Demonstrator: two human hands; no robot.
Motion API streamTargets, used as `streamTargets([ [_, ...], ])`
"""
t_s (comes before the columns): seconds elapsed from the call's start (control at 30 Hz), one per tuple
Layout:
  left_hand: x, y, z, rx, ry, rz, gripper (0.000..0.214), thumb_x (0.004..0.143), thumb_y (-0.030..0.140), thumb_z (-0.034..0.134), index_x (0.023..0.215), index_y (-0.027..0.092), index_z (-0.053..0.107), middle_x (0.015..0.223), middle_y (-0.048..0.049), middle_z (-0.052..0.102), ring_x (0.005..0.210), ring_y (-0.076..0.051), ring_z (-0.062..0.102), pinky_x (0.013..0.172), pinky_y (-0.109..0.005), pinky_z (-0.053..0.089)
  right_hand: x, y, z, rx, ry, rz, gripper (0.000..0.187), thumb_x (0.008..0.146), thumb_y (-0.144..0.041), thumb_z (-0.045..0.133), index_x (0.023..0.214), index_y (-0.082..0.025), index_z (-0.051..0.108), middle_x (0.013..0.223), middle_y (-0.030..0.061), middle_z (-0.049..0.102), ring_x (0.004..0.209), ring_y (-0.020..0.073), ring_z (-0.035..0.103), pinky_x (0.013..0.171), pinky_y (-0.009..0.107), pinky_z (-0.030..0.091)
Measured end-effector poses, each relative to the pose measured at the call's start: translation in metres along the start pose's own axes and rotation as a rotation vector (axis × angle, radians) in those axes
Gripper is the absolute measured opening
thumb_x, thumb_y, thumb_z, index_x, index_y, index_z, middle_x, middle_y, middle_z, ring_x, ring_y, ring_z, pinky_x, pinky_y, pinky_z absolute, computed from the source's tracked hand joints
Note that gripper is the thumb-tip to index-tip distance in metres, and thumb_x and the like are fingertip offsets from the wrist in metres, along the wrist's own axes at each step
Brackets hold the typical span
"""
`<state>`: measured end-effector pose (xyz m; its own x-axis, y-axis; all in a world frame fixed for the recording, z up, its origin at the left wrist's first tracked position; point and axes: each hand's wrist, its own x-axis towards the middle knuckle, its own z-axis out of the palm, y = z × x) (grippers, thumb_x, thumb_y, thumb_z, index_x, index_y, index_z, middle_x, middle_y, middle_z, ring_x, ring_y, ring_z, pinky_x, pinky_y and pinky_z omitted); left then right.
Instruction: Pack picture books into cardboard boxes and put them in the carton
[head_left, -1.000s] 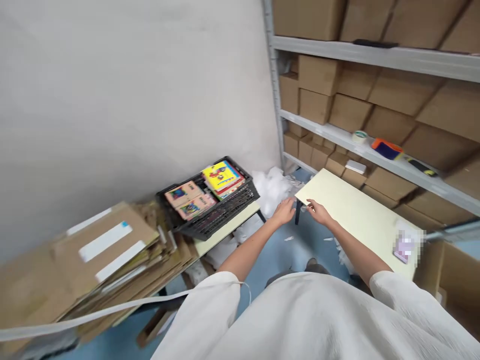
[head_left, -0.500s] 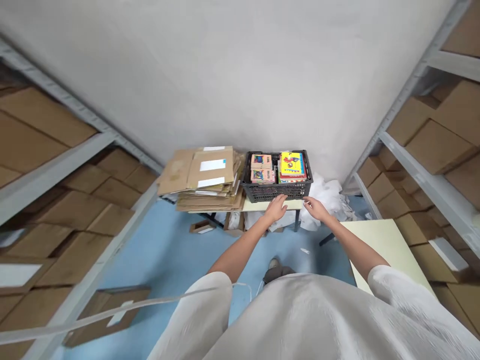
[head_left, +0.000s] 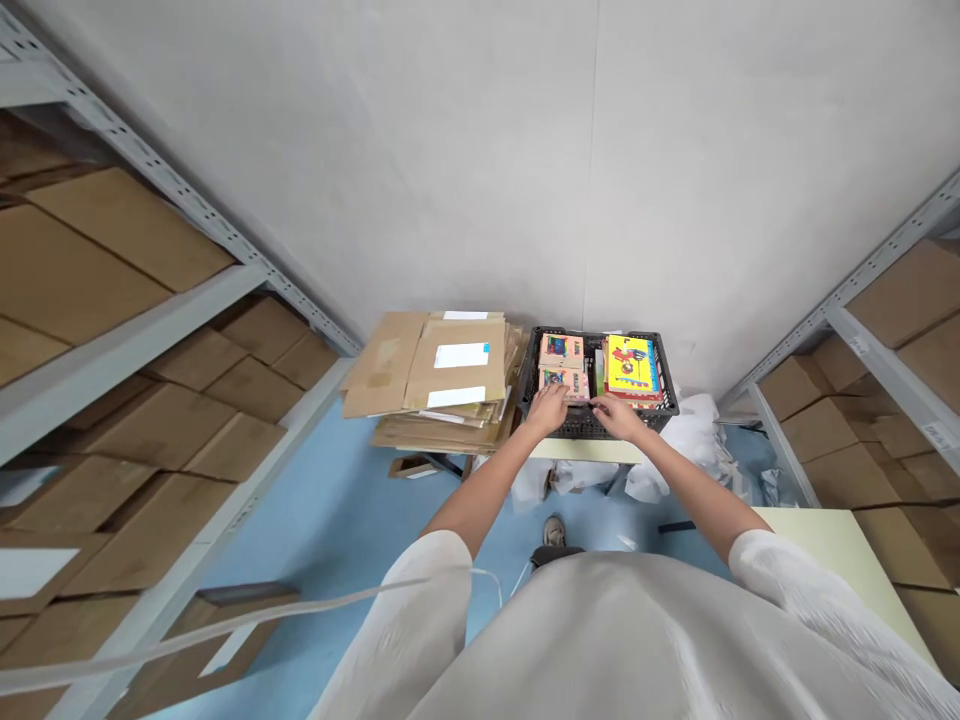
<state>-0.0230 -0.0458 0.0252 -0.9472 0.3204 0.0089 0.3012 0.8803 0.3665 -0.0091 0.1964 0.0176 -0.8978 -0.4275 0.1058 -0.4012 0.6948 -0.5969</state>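
Note:
A black plastic crate stands on a pale table against the wall. On its left side lie two piles of pink picture-covered packs, a far pile and a near pile. Yellow-covered books fill the right side. My left hand reaches over the crate's front rim, fingers stretched onto the near pink pile's left front. At that pile's right front corner is my right hand, its fingertips close together. Whether anything is between them is hidden.
Flattened cardboard boxes are stacked left of the crate. White wrapping bunches at its right. Shelves of cartons line both sides. A pale tabletop juts in at right, and a strap crosses the lower left.
Both hands have moved forward from in front of the crate to over its front rim, reaching the near pink pile. The view has shifted, so the crate appears farther right and lower.

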Motion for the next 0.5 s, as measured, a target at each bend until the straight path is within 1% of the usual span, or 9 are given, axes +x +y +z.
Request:
streamTargets([
  [0.13, 0.041, -0.032, -0.006, 0.076, -0.063, 0.034, 0.053, 0.098, 0.014, 0.061, 0.150, 0.021, 0.060, 0.159, -0.0172, 0.059, 0.150, -0.032, 0.054, 0.126, -0.048, 0.041, 0.056, -0.008, 0.015, -0.052, -0.025, 0.007, 0.033, 0.103, -0.015, 0.055, 0.130, -0.018, 0.074, 0.130, 0.0140, 0.073, 0.122, 0.0252, 0.068, 0.108, 0.037, 0.053],
  [0.27, 0.068, -0.056, -0.001, 0.126, -0.147, 0.085, 0.059, 0.091, 0.021, 0.075, 0.148, 0.020, 0.060, 0.166, -0.0209, 0.052, 0.157, -0.037, 0.046, 0.129, -0.056, 0.034, 0.098, -0.007, 0.034, -0.174, -0.113, 0.052, 0.031, 0.099, -0.011, 0.059, 0.125, -0.016, 0.074, 0.131, 0.0153, 0.072, 0.125, 0.0253, 0.066, 0.110, 0.035, 0.051],
  [0.37, 0.079, -0.068, 0.004, 0.107, -0.187, 0.108, 0.070, 0.085, 0.025, 0.084, 0.150, 0.024, 0.058, 0.166, -0.0213, 0.051, 0.158, -0.040, 0.044, 0.130, -0.060, 0.032, 0.116, -0.004, 0.047, -0.247, -0.160, 0.058, 0.025, 0.099, -0.013, 0.059, 0.119, -0.018, 0.074, 0.129, 0.0144, 0.073, 0.124, 0.0251, 0.065, 0.107, 0.033, 0.051],
  [0.43, 0.084, -0.071, 0.004, 0.098, -0.210, 0.118, 0.072, 0.083, 0.027, 0.087, 0.150, 0.024, 0.058, 0.162, -0.0214, 0.055, 0.156, -0.040, 0.048, 0.129, -0.058, 0.035, 0.121, -0.002, 0.052, -0.300, -0.203, 0.082, 0.023, 0.098, -0.012, 0.060, 0.116, -0.019, 0.073, 0.130, 0.0136, 0.072, 0.120, 0.0253, 0.065, 0.103, 0.033, 0.052],
  [0.5, 0.085, -0.071, 0.001, 0.110, -0.230, 0.133, 0.070, 0.083, 0.027, 0.089, 0.147, 0.022, 0.061, 0.156, -0.0219, 0.061, 0.150, -0.039, 0.055, 0.126, -0.054, 0.041, 0.123, -0.001, 0.056, -0.346, -0.238, 0.115, 0.024, 0.096, -0.013, 0.062, 0.117, -0.019, 0.073, 0.134, 0.0142, 0.069, 0.120, 0.0269, 0.065, 0.101, 0.034, 0.052],
])
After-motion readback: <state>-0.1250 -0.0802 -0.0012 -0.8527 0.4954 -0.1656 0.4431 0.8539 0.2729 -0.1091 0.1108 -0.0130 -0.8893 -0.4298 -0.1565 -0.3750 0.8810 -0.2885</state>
